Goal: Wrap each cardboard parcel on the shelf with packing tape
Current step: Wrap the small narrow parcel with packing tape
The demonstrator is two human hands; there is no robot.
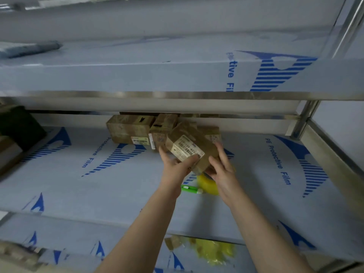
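Parcel (189,148) of cardboard is tilting above the shelf (98,184), and we are holding it with both hands. Our left hand (174,168) is curling round its labelled end, and our right hand (223,171) is clasping the opposite side. That right hand is hiding much of a yellow tape roll (206,183). A green tool (190,188) beside it is too covered to identify. The upper rail (177,94) is cutting off the back parcels (128,131).
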